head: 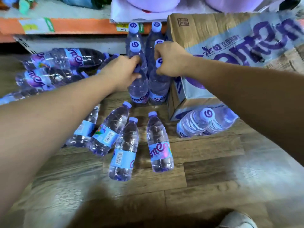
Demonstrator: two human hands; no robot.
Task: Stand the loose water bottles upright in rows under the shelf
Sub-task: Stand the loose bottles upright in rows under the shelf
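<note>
A: Hands?
B: Left hand [122,72] grips front-left bottle [138,86], right hand [171,60] grips front-right bottle [158,86]; both upright beside box [213,63], below shelf [74,25].
A: Risk?
B: Rows are tight, so a nudge likely topples neighbours. Loose bottles [126,145] lie on floor [205,178] and may roll.

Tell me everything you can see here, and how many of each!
Standing bottles: five caps showing, clear with purple caps, two rows under the shelf.
Front bottles: four, clear with blue labels, lying on the floor.
Left bottles: a pile, too blurred to count, lying at left.
Right bottles: two, clear, lying beside the box.
Box: one, brown with blue and purple print, at right.
Shelf: one, orange edge, top.
Floor: brown wood.
Shoe: one, white, bottom right.
Left hand: grips a standing bottle.
Right hand: grips another by its top.
</note>
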